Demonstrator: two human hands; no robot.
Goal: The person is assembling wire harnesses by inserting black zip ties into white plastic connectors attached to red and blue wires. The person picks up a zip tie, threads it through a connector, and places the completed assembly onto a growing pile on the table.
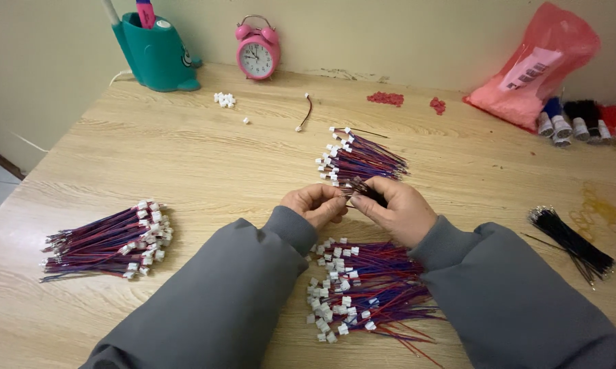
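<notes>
My left hand [316, 203] and my right hand [395, 208] meet over the middle of the wooden table [205, 154], both in grey sleeves. Together they pinch a small bunch of red and blue wires [364, 189], whose dark ends stick out past my right fingers. Just beyond my hands lies a small pile of red and blue wires with white plug ends [357, 158]. A larger pile of the same wires [362, 287] lies under my wrists, and a third bundle [110, 240] lies at the left.
A teal holder [156, 55] and a pink alarm clock [257, 49] stand at the back wall. Loose white plugs [224, 100], red bits [386, 98], a pink bag [537, 65], wire spools [581, 123] and a black wire bundle [571, 240] lie around.
</notes>
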